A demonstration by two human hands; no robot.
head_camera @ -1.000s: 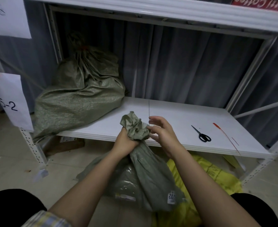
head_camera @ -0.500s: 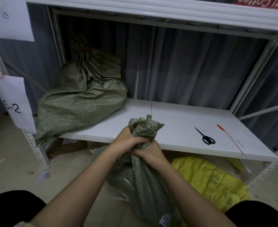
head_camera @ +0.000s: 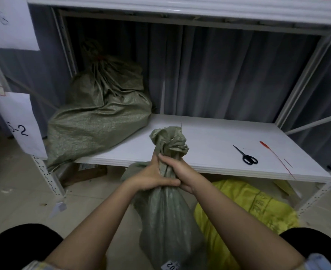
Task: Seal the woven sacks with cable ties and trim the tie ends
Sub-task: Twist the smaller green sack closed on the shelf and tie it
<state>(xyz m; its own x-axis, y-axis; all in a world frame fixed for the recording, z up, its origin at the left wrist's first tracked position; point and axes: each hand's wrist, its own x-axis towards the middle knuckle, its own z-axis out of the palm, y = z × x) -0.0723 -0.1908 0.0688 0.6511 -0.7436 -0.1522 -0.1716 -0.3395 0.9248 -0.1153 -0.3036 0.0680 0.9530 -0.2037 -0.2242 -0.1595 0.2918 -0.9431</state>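
at far left, a full green sack (head_camera: pixel 100 121) slumps on the white shelf (head_camera: pixel 209 133), its neck gathered and cinched with what looks like a red tie (head_camera: pixel 100 57) near the top; it appears sealed, though whether that tie's tail has been cut is too small to tell. in the near centre a person grips a second green sack (head_camera: pixel 168 207), which stands off the shelf in front of its edge. the left hand (head_camera: pixel 151 176) is clenched around the bunched neck, fingers wrapped across the front, and the right hand (head_camera: pixel 182 172) is clamped on the same neck just beside it, the two hands touching. the crumpled mouth of the sack (head_camera: pixel 169 141) blooms above both fists. a thin dark strand (head_camera: pixel 181 123) rises from the top of that bunch; it may be a cable tie's tail, but the view does not settle it, and no tie can be seen around the neck. to the right, black scissors (head_camera: pixel 245 155) lie untouched on the shelf, and further right a long red cable tie (head_camera: pixel 275 156) rests near the shelf's edge, well apart from the hands. below it a yellow sack (head_camera: pixel 254 207) sits on the floor, its mouth out of sight. by this showing, one sack is closed, one is in hand and not yet trimmed, and the yellow one may still be waiting.
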